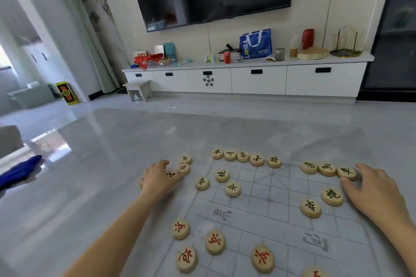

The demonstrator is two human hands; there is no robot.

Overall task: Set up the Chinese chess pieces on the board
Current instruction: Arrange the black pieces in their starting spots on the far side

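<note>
Head view, blue bag (255, 43) lettering, possibly "TBST"

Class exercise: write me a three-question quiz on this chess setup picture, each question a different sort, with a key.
1. True or false: the far row of black pieces has a gap right of the fifth piece.
2. Which hand touches the row's rightmost piece?
A. left hand
B. right hand
3. Fill in: the pieces nearest the camera carry ___ characters.

Key: 1 true; 2 B; 3 red.
</note>
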